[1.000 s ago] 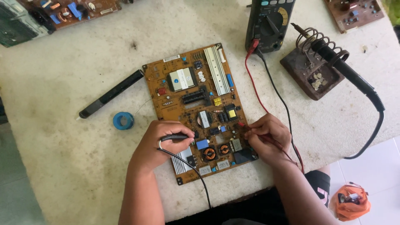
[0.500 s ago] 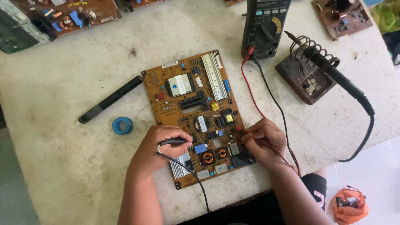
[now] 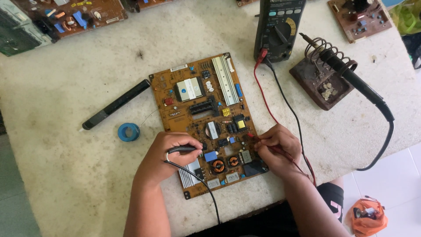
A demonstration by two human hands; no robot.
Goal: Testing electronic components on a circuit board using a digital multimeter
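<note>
An orange-brown circuit board point(image 3: 199, 94) with a silver heat sink, coils and capacitors lies flat on the worn white table point(image 3: 66, 171). My left hand point(image 3: 164, 156) grips a black test probe point(image 3: 186, 149), tip on the board's lower middle. My right hand point(image 3: 278, 147) pinches a red test probe point(image 3: 251, 135), tip touching the board near its right edge. Red and black leads run from the hands to a dark multimeter point(image 3: 278, 28) at the top.
A soldering iron point(image 3: 351, 79) rests in a coil stand on a rusty base point(image 3: 313, 81), right of the board. A black pen-shaped tool point(image 3: 116, 104) and a blue solder spool point(image 3: 128, 131) lie to the left. Other circuit boards point(image 3: 74, 17) line the far edge. An orange object point(image 3: 366, 215) sits on the floor.
Both hands keep their probes on the board at nearly the same spots. The view has shifted slightly, so the board sits a little higher and further left in the picture.
</note>
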